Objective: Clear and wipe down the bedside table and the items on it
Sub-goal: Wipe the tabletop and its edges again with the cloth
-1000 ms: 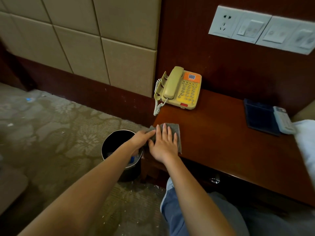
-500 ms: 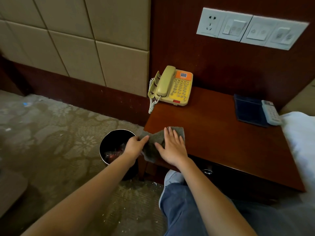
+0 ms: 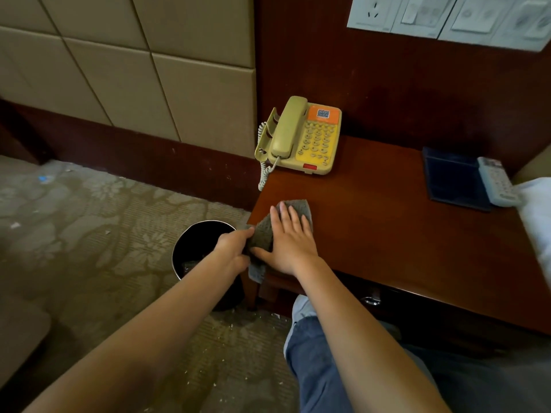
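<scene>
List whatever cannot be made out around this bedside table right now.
All in the head view:
- Bin contents: dark inside, partly covered by the left hand.
- Grey cloth middle: under the flat right hand.
- Wall switch panel: blurred, cut by the top edge.
- Remote labels: too small.
- Table right end: behind white bedding and the frame edge.

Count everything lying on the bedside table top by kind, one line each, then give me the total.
Telephone: 1
Grey cloth: 1
Dark blue tray: 1
Remote control: 1
Total: 4
</scene>
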The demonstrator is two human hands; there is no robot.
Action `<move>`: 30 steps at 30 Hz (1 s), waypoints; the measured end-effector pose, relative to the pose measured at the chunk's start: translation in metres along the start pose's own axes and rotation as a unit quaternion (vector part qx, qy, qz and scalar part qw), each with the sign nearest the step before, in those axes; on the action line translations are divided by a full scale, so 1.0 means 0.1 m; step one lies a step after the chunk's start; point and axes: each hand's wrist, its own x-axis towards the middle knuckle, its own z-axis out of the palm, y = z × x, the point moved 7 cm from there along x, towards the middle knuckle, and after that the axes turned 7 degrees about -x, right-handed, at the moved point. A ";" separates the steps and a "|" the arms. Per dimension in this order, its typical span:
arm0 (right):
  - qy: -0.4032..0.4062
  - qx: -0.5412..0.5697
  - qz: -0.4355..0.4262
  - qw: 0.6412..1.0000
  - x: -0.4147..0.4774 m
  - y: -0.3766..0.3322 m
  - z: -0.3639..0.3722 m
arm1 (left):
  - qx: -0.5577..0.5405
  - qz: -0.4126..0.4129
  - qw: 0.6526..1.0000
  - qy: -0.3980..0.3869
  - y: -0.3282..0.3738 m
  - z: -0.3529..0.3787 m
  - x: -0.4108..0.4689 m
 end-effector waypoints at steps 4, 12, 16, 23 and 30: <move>-0.003 -0.002 -0.004 1.000 -0.06 0.00 0.03 | -0.043 0.001 0.999 0.011 -0.20 0.04 -0.12; 0.003 -0.002 -0.006 1.000 -0.41 0.31 0.04 | 0.001 -0.119 0.991 -0.065 -0.61 0.40 -0.56; -0.005 -0.004 0.032 0.999 -0.74 0.83 0.08 | 0.006 -0.190 0.972 -0.134 -1.00 0.75 -0.84; -0.008 -0.008 0.117 0.993 -1.34 1.60 0.17 | 0.052 -0.203 0.971 -0.118 -1.55 1.23 -1.02; -0.007 -0.027 0.145 0.989 -1.34 1.58 0.14 | 0.007 -0.213 0.972 -0.095 -1.53 1.22 -0.97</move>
